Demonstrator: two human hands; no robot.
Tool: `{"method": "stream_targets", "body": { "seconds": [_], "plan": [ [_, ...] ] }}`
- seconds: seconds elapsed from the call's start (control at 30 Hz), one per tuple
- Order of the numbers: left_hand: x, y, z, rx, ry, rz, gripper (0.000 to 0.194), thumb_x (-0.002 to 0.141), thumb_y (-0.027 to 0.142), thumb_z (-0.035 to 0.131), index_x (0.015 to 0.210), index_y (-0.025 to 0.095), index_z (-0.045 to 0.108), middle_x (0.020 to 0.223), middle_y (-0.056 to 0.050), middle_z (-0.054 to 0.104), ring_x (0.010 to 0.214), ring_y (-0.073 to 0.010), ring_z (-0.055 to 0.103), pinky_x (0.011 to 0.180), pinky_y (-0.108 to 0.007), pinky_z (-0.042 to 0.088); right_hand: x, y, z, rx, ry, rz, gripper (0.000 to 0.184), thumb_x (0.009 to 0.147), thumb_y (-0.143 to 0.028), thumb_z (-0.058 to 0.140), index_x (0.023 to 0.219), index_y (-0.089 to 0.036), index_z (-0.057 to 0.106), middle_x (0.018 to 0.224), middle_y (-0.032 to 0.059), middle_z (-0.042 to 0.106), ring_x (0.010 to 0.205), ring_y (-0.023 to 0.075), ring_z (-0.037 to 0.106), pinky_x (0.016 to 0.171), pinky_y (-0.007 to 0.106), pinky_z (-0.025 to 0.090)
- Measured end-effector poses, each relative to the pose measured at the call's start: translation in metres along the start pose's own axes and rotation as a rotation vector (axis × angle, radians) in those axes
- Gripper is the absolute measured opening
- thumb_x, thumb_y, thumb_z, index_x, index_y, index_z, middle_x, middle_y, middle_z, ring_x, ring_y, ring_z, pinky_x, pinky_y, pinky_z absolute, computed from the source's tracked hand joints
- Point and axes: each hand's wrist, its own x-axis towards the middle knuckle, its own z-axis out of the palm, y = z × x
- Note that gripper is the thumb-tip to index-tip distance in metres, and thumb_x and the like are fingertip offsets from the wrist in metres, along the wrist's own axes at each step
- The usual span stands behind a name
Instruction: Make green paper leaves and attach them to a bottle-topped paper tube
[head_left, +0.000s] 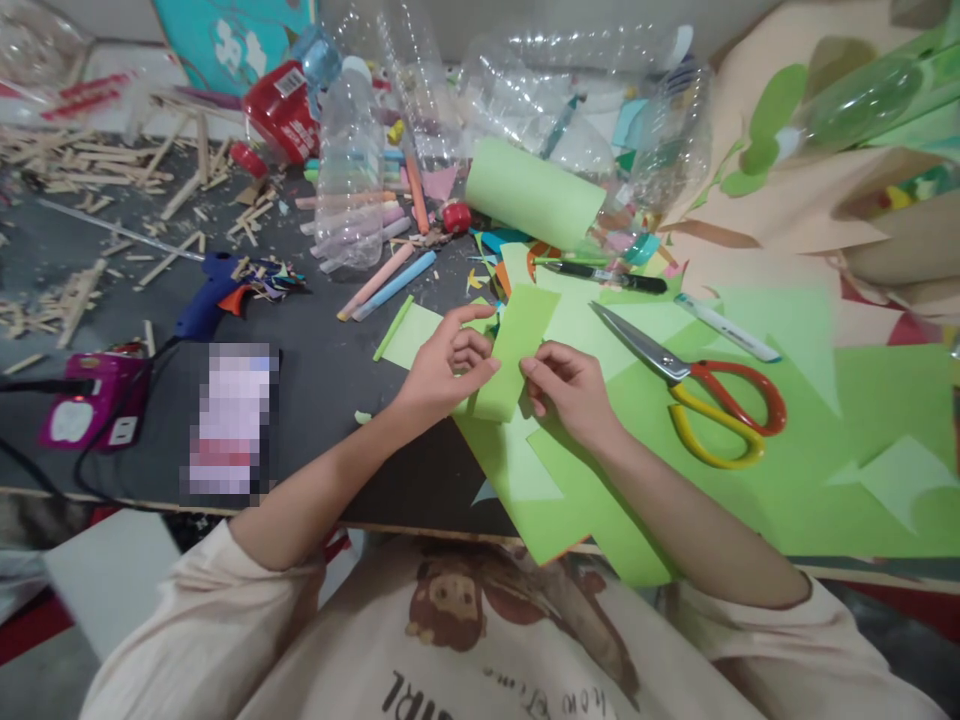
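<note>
Between my two hands is a light green paper strip (517,345), standing lengthwise away from me. My left hand (446,360) has its curled fingers and thumb at the strip's left edge, with the index finger stretched above. At the right edge, my right hand (566,390) pinches the strip between thumb and finger. A pale green paper piece with a rolled edge (412,335) lies just left of my left hand. Scissors (697,385) with red and yellow handles rest right of my right hand, on large green paper sheets (847,430).
A green paper-wrapped cylinder (534,193), clear plastic bottles (349,170) and a black pen (607,275) lie beyond my hands. Leftward are a blue glue gun (210,295), a phone (229,420), a purple power box (97,400) with cables, and scattered wooden sticks (82,165).
</note>
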Motion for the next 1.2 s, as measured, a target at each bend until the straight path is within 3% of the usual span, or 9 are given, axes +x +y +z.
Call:
{"method": "stream_targets", "body": {
  "seconds": [0.1,0.23,0.4,0.53,0.6,0.8,0.97,1.1,1.2],
  "plan": [
    [0.0,0.001,0.0,0.008,-0.009,-0.075,0.028,0.072,0.04,0.074,0.078,0.018,0.058,0.059,0.005,0.047,0.054,-0.0092,0.047,0.051,-0.022,0.039,0.001,-0.002,0.001,-0.049,-0.059,0.008,0.048,0.07,-0.061,0.074,0.06,-0.021,0.051,0.038,-0.0087,0.045,0.033,0.0065,0.041,0.039,0.021,0.038],
    [-0.002,0.0,0.001,0.055,0.027,-0.101,0.045,0.072,0.05,0.075,0.055,0.018,0.047,0.05,0.006,0.037,0.048,-0.0087,0.04,0.044,-0.022,0.032,-0.001,0.0,0.002,-0.115,-0.113,-0.012,0.047,0.075,-0.063,0.069,0.063,-0.021,0.051,0.039,-0.0085,0.044,0.035,0.007,0.041,0.04,0.022,0.036],
    [0.001,0.002,0.0,-0.006,0.092,-0.145,0.048,0.072,0.051,0.073,0.051,0.018,0.046,0.048,0.006,0.038,0.046,-0.0066,0.036,0.044,-0.021,0.032,0.013,-0.011,-0.005,-0.326,0.008,-0.22,0.03,0.092,-0.052,0.053,0.084,-0.023,0.058,0.058,-0.0037,0.057,0.043,0.0106,0.05,0.043,0.025,0.042],
    [0.007,-0.004,-0.003,-0.172,0.186,-0.156,0.047,0.068,0.052,0.076,0.053,0.018,0.047,0.049,0.006,0.042,0.047,-0.0078,0.045,0.048,-0.022,0.044,0.048,-0.053,-0.024,-0.929,0.264,-0.488,0.015,0.094,-0.026,0.05,0.099,-0.018,0.062,0.1,0.0081,0.069,0.093,0.0204,0.065,0.085,0.036,0.051],
    [0.01,-0.007,-0.007,-0.233,0.297,-0.119,0.044,0.069,0.051,0.075,0.057,0.019,0.048,0.05,0.006,0.045,0.046,-0.0079,0.047,0.046,-0.021,0.043,0.067,-0.071,-0.034,-1.216,0.206,-0.439,0.034,0.091,-0.02,0.053,0.123,-0.008,0.055,0.129,0.0178,0.06,0.125,0.0298,0.053,0.104,0.044,0.04],
    [0.018,-0.004,-0.015,-0.381,0.534,-0.108,0.026,0.073,0.044,0.067,0.07,0.02,0.057,0.057,0.0,0.058,0.07,-0.02,0.067,0.059,-0.028,0.054,0.096,-0.076,-0.044,-1.442,0.209,-0.269,0.054,0.092,-0.026,0.046,0.135,0.006,0.046,0.133,0.0227,0.054,0.133,0.0415,0.044,0.105,0.048,0.032],
    [0.017,-0.002,-0.012,-0.391,0.569,-0.081,0.025,0.071,0.042,0.069,0.069,0.018,0.061,0.061,0.001,0.058,0.067,-0.017,0.064,0.062,-0.027,0.053,0.092,-0.074,-0.047,-1.259,0.272,-0.277,0.063,0.076,-0.015,0.074,0.133,-0.005,0.05,0.135,0.0245,0.056,0.129,0.0374,0.047,0.108,0.055,0.033],
    [0.014,-0.008,-0.012,-0.265,0.406,-0.075,0.041,0.068,0.05,0.074,0.053,0.018,0.052,0.06,0.002,0.05,0.056,-0.0108,0.051,0.051,-0.023,0.043,0.069,-0.06,-0.052,-0.526,0.205,-0.408,0.057,0.073,-0.026,0.075,0.125,-0.021,0.051,0.134,0.0131,0.06,0.122,0.0262,0.057,0.105,0.048,0.045],
    [0.012,-0.008,-0.013,-0.093,0.318,-0.02,0.051,0.072,0.051,0.073,0.045,0.018,0.045,0.054,0.003,0.041,0.054,-0.0099,0.044,0.05,-0.023,0.038,0.041,-0.035,-0.05,-0.012,0.091,-0.27,0.045,0.067,-0.048,0.078,0.104,-0.029,0.06,0.122,0.0043,0.068,0.115,0.0244,0.063,0.098,0.045,0.053]
  ]
}}
